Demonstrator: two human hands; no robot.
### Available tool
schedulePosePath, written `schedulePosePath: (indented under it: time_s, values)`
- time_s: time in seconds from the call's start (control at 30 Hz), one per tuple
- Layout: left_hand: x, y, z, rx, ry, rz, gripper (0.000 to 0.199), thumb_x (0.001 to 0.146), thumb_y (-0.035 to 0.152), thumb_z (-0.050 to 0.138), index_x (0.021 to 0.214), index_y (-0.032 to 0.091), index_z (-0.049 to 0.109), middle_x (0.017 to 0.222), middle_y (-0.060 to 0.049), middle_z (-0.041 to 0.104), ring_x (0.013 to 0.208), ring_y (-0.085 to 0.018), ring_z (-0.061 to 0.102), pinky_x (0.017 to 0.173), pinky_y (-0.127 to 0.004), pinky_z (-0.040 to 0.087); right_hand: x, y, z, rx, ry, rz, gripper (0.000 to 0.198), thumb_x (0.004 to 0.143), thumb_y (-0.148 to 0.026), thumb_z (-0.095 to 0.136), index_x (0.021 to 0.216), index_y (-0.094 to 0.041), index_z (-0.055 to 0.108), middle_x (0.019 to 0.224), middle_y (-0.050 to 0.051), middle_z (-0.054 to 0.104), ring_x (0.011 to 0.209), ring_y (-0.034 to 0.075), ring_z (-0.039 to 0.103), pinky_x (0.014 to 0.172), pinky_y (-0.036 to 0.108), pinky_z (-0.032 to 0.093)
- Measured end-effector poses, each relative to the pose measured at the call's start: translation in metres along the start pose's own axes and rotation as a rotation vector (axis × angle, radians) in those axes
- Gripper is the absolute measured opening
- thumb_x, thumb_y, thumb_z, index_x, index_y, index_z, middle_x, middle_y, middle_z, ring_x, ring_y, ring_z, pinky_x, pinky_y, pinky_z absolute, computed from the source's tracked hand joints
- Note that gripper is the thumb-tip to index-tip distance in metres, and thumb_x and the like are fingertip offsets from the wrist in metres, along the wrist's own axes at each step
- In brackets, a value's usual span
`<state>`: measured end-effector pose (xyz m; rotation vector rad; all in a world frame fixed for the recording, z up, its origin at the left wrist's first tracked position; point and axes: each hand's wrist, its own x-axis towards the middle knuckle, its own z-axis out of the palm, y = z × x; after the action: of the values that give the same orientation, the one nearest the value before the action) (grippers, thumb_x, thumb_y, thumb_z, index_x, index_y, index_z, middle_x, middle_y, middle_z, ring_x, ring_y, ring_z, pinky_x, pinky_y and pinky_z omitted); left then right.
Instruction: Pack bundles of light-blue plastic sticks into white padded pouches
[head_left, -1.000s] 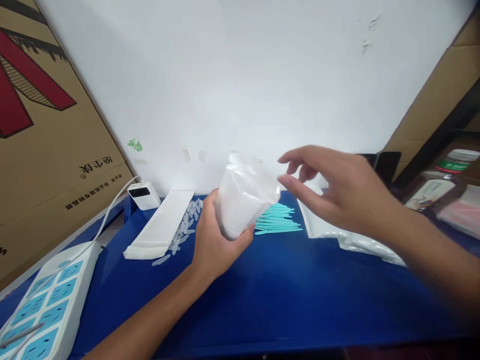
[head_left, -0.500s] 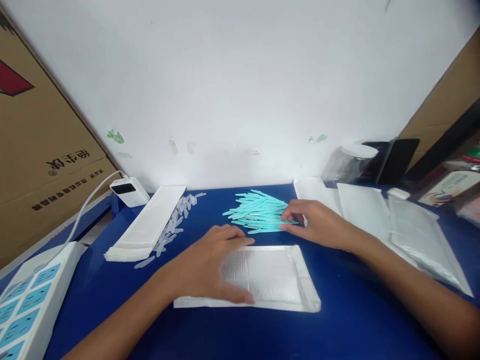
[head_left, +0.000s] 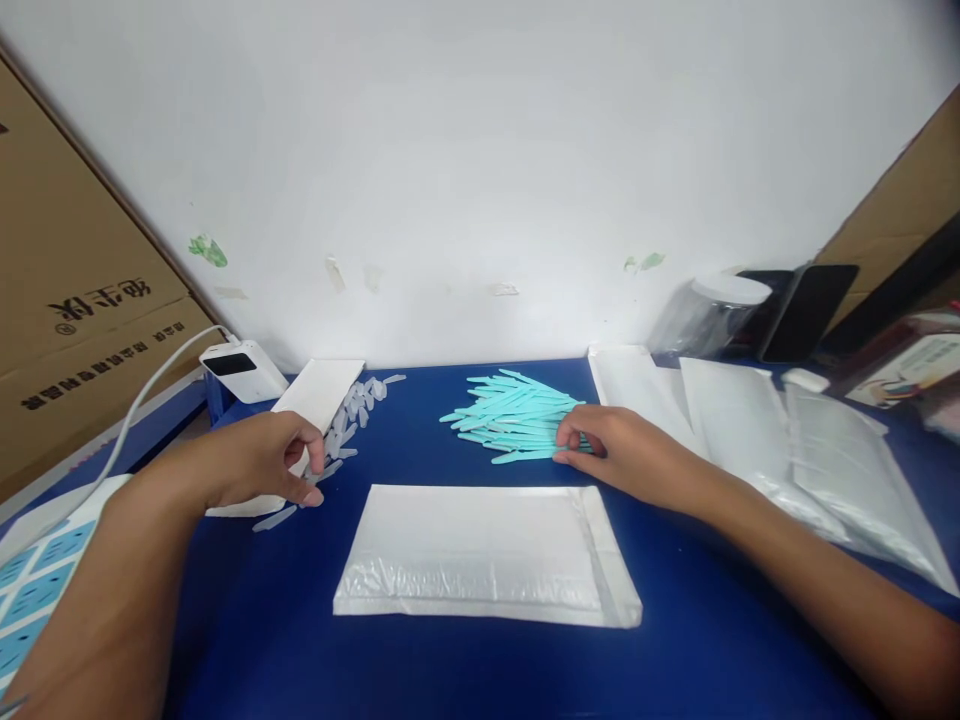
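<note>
My left hand [head_left: 281, 460] hovers at the heap of small translucent plastic caps [head_left: 339, 440], its thumb and curled fingers apart with nothing seen between them. At the right end of a pile of thin teal sticks, which look like eyebrow razors [head_left: 506, 412], my right hand [head_left: 604, 445] has its fingers curled in. Its thumb and fingertips close on the end of the nearest razor, partly hidden by the hand. In front of both hands a white padded mailer [head_left: 472, 555] lies flat on the blue table, its flap edge to the right.
Behind my left hand lies another stack of white mailers [head_left: 322, 385]. A white device with a cable [head_left: 244, 370] and a power strip [head_left: 45, 580] stand left. More mailers [head_left: 739, 420], a clear jar [head_left: 709, 315] and a dark phone [head_left: 810, 312] are at right. A wall closes off the back.
My left hand has left the mailer and moved left to the translucent caps. My right hand stays at the end of the teal pile. The view has shifted slightly.
</note>
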<state>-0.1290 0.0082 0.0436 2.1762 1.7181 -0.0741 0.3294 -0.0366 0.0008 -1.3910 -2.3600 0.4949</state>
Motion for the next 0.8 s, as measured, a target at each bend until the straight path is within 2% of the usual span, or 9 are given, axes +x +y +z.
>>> schedulePosePath:
  time_s: [0.07, 0.2, 0.3, 0.4, 0.43, 0.53, 0.63, 0.8]
  values:
    - [-0.003, -0.002, 0.002, 0.001, 0.046, -0.010, 0.035, 0.067, 0.055, 0.087, 0.077, 0.023, 0.076, 0.063, 0.004, 0.053, 0.056, -0.016, 0.054, 0.052, -0.024, 0.034, 0.000, 0.001, 0.000, -0.013, 0.005, 0.000, 0.015, 0.100, -0.031, 0.064, 0.093, -0.021, 0.071, 0.092, 0.005, 0.072, 0.077, 0.020, 0.062, 0.070, 0.033, 0.044]
    - [-0.029, 0.003, 0.005, 0.005, 0.204, 0.000, 0.039, 0.081, 0.063, 0.073, 0.094, 0.025, 0.075, 0.069, 0.003, 0.065, 0.061, -0.021, 0.062, 0.056, -0.028, 0.042, 0.000, 0.002, 0.001, -0.006, -0.007, -0.020, 0.018, 0.102, -0.031, 0.062, 0.090, -0.021, 0.071, 0.090, 0.005, 0.072, 0.077, 0.020, 0.062, 0.069, 0.032, 0.044]
    - [-0.065, 0.005, 0.021, 0.148, 0.394, -0.131, 0.043, 0.086, 0.064, 0.060, 0.099, 0.027, 0.076, 0.079, -0.004, 0.073, 0.069, -0.028, 0.069, 0.064, -0.037, 0.047, 0.000, 0.002, 0.003, -0.020, 0.010, -0.028, 0.019, 0.102, -0.032, 0.062, 0.089, -0.022, 0.071, 0.086, 0.004, 0.071, 0.076, 0.020, 0.062, 0.067, 0.032, 0.045]
    - [-0.096, 0.000, 0.049, 0.173, 0.472, -0.268, 0.050, 0.084, 0.071, 0.054, 0.098, 0.030, 0.079, 0.087, -0.008, 0.079, 0.071, -0.035, 0.072, 0.065, -0.044, 0.051, -0.001, 0.001, 0.005, -0.043, 0.017, -0.054, 0.020, 0.103, -0.031, 0.061, 0.088, -0.023, 0.071, 0.086, 0.003, 0.071, 0.076, 0.020, 0.063, 0.067, 0.033, 0.044]
    - [-0.101, -0.004, 0.058, 0.151, 0.499, -0.252, 0.050, 0.086, 0.072, 0.053, 0.098, 0.031, 0.080, 0.094, -0.008, 0.081, 0.075, -0.036, 0.074, 0.068, -0.046, 0.053, -0.001, 0.001, 0.005, -0.045, 0.022, -0.065, 0.020, 0.103, -0.031, 0.061, 0.088, -0.023, 0.071, 0.086, 0.003, 0.071, 0.075, 0.020, 0.063, 0.066, 0.033, 0.044]
    - [-0.104, -0.016, 0.078, 0.075, 0.560, -0.057, 0.045, 0.091, 0.067, 0.054, 0.101, 0.034, 0.083, 0.112, -0.006, 0.081, 0.092, -0.038, 0.077, 0.084, -0.049, 0.059, -0.001, 0.000, 0.006, -0.033, 0.041, -0.080, 0.019, 0.102, -0.029, 0.061, 0.087, -0.023, 0.072, 0.085, 0.003, 0.071, 0.074, 0.019, 0.062, 0.065, 0.032, 0.044]
    - [-0.096, -0.022, 0.084, 0.099, 0.616, 0.076, 0.043, 0.096, 0.061, 0.053, 0.098, 0.033, 0.085, 0.110, -0.009, 0.080, 0.101, -0.038, 0.075, 0.090, -0.050, 0.059, -0.001, 0.000, 0.006, -0.014, 0.045, -0.087, 0.018, 0.102, -0.026, 0.062, 0.087, -0.022, 0.072, 0.083, 0.002, 0.071, 0.072, 0.018, 0.062, 0.064, 0.031, 0.043]
    - [-0.080, -0.008, 0.084, 0.133, 0.557, 0.230, 0.045, 0.103, 0.058, 0.050, 0.099, 0.030, 0.085, 0.108, -0.009, 0.080, 0.102, -0.032, 0.074, 0.093, -0.045, 0.060, 0.000, 0.002, 0.006, 0.006, 0.068, -0.097, 0.017, 0.100, -0.023, 0.063, 0.086, -0.021, 0.072, 0.081, 0.002, 0.071, 0.069, 0.017, 0.061, 0.063, 0.030, 0.042]
